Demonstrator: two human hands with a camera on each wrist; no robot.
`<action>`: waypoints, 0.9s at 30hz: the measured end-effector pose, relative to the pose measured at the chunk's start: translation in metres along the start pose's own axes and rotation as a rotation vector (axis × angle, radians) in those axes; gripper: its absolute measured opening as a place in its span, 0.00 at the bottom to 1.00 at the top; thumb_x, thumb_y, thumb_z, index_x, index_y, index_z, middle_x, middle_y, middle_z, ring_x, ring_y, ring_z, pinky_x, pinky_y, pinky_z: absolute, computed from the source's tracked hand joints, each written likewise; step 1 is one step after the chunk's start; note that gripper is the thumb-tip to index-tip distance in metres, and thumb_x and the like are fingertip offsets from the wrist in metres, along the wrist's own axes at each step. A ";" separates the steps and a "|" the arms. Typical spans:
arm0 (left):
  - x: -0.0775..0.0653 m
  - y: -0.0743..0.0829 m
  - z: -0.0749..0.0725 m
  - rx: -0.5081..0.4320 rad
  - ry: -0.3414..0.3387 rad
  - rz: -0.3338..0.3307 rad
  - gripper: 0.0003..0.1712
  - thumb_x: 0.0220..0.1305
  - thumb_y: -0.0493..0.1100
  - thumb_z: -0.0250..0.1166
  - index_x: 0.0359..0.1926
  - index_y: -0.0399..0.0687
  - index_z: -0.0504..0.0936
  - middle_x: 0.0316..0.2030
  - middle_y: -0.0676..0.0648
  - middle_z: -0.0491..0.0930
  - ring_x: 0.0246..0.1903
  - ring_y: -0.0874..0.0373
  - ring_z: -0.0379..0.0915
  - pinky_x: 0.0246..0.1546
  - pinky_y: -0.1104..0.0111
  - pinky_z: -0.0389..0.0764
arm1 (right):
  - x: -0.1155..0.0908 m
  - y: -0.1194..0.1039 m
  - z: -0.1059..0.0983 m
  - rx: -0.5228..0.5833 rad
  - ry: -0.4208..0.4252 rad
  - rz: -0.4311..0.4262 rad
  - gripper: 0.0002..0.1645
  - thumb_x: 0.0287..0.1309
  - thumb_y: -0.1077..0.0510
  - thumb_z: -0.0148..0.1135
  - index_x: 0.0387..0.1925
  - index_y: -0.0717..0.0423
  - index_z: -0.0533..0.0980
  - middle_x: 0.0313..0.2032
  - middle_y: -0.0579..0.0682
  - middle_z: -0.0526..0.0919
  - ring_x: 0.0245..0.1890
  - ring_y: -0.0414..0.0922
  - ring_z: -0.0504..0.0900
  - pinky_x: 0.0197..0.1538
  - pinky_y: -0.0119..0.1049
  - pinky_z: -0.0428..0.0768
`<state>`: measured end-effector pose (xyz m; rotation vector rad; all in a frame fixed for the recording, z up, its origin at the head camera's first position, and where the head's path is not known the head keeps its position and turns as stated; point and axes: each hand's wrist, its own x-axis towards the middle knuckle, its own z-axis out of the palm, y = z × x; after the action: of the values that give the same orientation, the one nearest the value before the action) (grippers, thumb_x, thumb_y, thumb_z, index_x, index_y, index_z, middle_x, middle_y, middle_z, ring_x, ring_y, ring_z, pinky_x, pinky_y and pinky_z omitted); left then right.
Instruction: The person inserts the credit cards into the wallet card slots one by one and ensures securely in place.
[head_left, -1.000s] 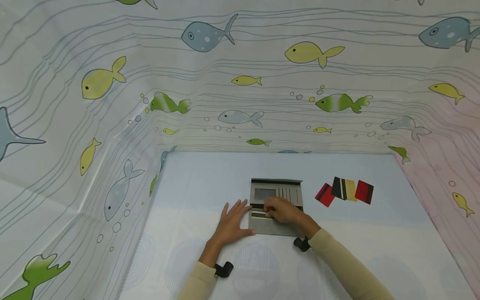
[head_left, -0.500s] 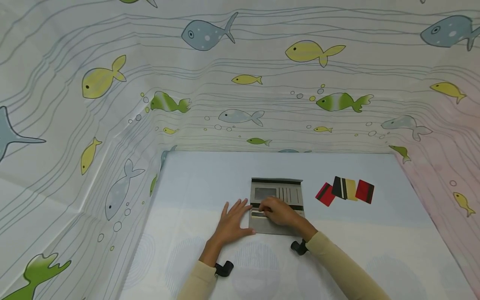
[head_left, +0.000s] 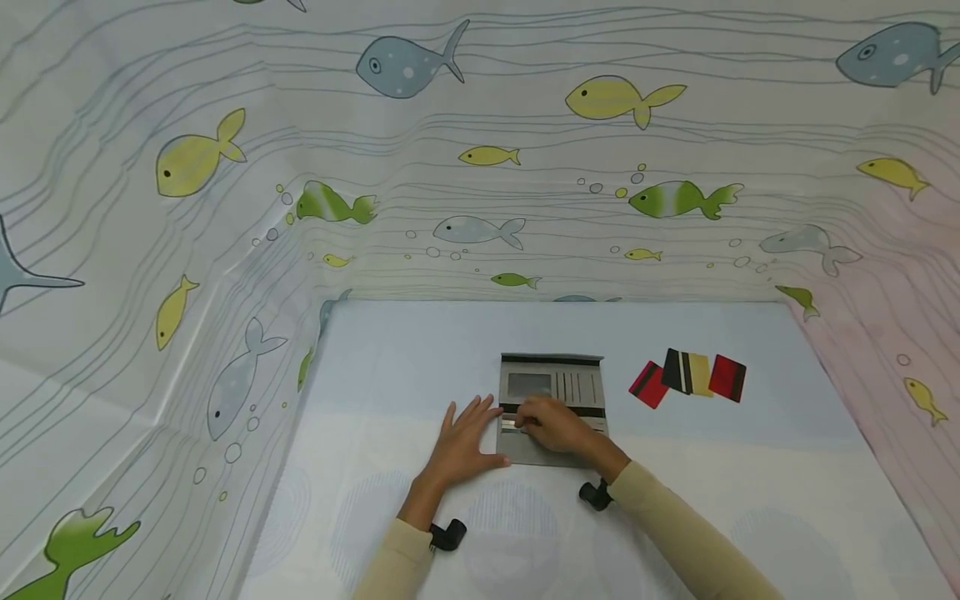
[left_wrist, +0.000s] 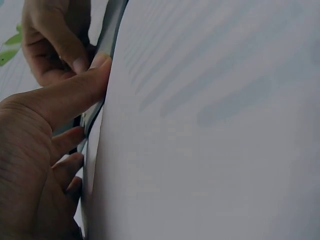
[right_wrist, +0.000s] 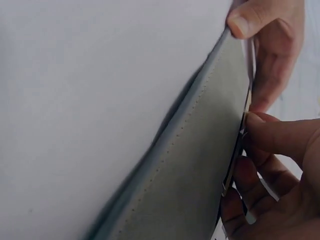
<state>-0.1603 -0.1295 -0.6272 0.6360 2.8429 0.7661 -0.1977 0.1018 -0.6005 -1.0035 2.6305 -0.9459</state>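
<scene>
A grey wallet (head_left: 543, 452) lies unfolded on the table, its far panel showing a clear window and card slots. With thumb and curled fingers my right hand (head_left: 553, 423) pinches a striped card (head_left: 509, 423) at the wallet's near panel, just below the dark fold. In the head view the hand hides much of that card. My left hand (head_left: 459, 450) spreads its fingers along the wallet's left side, with fingertips and thumb touching the edge. The right wrist view shows the left thumb (right_wrist: 241, 25) at a corner of the wallet and the right fingers along the card slot.
Several cards lie right of the wallet: a red card (head_left: 649, 385), a black card (head_left: 677, 372) beside a gold part (head_left: 701, 377), and another red card (head_left: 727, 378). Fish-patterned cloth (head_left: 480, 192) rises behind and beside the table. Black wrist cameras (head_left: 448, 535) sit below both hands.
My right hand has shifted slightly left along the slot, and the visible strip of the pinched card has become narrower. My left hand stays at the wallet's left edge.
</scene>
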 end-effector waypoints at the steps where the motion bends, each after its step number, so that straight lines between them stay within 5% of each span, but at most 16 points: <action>1: 0.000 0.000 0.001 0.001 0.004 0.004 0.52 0.51 0.68 0.73 0.73 0.55 0.67 0.77 0.50 0.56 0.78 0.49 0.49 0.76 0.40 0.39 | 0.000 0.000 0.000 0.004 0.001 0.000 0.06 0.63 0.65 0.63 0.36 0.54 0.84 0.36 0.47 0.82 0.38 0.42 0.79 0.40 0.34 0.79; 20: 0.001 0.001 -0.002 0.003 -0.010 0.005 0.51 0.52 0.66 0.74 0.73 0.56 0.66 0.78 0.50 0.56 0.78 0.49 0.48 0.77 0.41 0.38 | -0.004 0.009 -0.008 0.133 -0.094 0.047 0.11 0.69 0.61 0.58 0.45 0.53 0.86 0.40 0.44 0.82 0.39 0.38 0.78 0.43 0.32 0.78; 27: -0.002 0.000 -0.002 -0.012 -0.004 0.022 0.49 0.54 0.66 0.72 0.74 0.55 0.66 0.77 0.48 0.56 0.78 0.48 0.47 0.76 0.40 0.37 | -0.016 0.016 -0.026 0.330 -0.012 0.240 0.14 0.72 0.60 0.55 0.51 0.53 0.83 0.48 0.48 0.86 0.44 0.42 0.83 0.46 0.36 0.82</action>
<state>-0.1589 -0.1316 -0.6252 0.6680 2.8300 0.7846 -0.2036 0.1347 -0.5912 -0.5994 2.4042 -1.2512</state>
